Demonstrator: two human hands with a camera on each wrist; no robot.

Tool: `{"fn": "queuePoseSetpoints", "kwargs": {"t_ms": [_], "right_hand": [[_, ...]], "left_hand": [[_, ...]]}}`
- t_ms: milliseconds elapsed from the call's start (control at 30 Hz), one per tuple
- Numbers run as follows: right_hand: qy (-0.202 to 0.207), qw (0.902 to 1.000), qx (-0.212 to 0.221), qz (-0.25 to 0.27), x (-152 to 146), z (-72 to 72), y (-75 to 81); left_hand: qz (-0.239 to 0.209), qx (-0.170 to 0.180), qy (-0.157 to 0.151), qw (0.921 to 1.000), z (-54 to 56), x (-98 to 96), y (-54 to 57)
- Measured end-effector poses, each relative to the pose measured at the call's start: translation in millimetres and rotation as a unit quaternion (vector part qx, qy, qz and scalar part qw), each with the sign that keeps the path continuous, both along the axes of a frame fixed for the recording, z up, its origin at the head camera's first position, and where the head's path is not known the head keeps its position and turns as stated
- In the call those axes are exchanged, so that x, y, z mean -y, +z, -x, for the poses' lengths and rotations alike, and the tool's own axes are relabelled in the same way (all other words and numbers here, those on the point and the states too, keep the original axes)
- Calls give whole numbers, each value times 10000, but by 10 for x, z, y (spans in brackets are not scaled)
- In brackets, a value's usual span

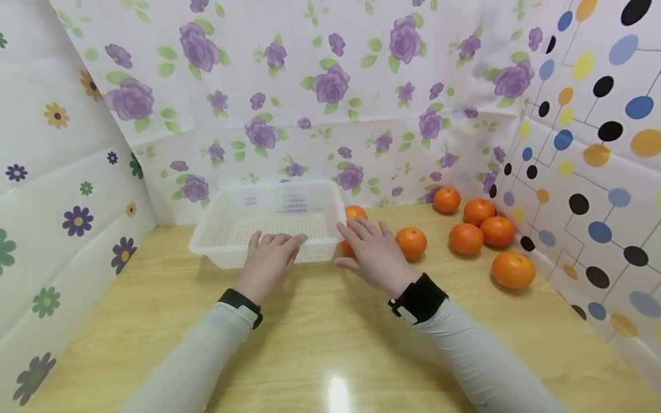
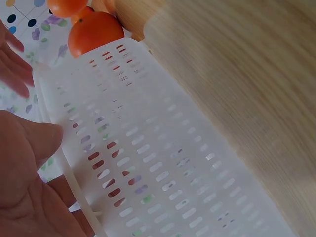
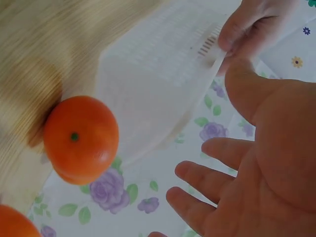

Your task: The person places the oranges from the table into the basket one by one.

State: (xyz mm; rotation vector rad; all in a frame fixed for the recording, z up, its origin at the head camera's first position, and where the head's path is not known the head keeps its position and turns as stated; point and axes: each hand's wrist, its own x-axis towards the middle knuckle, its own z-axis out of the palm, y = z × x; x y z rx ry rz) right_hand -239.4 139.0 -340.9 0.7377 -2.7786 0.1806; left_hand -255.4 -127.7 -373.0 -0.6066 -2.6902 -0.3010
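Note:
A white perforated plastic basket [image 1: 322,250] stands near the back wall on the wooden table. My left hand [image 1: 271,261] grips its front rim, thumb outside and fingers over the edge, as the left wrist view shows against the slotted wall [image 2: 148,163]. Just past the basket's right end is my right hand [image 1: 379,258], fingers spread and palm bare in the right wrist view. Nearest to it are a mandarin orange [image 1: 356,212] beside the basket, partly hidden behind the fingers, and another mandarin [image 1: 411,243] just right of the hand.
Several more mandarins [image 1: 466,238] lie grouped at the right of the table, one [image 1: 513,270] closer to me. A floral cloth [image 1: 330,86] hangs behind, with patterned cloths along the left and right sides. Bare wooden tabletop [image 1: 310,332] spreads in front.

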Motion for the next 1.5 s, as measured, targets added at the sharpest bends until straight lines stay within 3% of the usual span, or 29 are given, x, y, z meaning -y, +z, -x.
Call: {"fn": "queuePoseSetpoints", "kwargs": {"t_ms": [400,733,900,1067,1167,1333,1500], "right_hand": [[665,9961,-506,291,83,210,-150],[459,9970,-368,511,32,370,-301],[522,9958,-275,694,-59,393,-309],[782,9910,-48,1087,-191,409,-252],[859,9890,0,1201,-249,412,-207],[586,9922,-4,1104,-302,388,-132],[261,9949,-35,975,-323,344,-93]], "left_hand": [[33,-173,54,9998,-47,-249,-50],[61,-394,-267,9988,-74,-355,-45],[-65,-491,-534,9973,-144,-209,-35],[-26,-751,-490,9960,-176,71,-56],[13,-1103,-421,9930,-171,243,-63],[95,-1631,-233,9863,-138,419,-37],[129,-1642,-77,9863,-147,473,-30]]}}
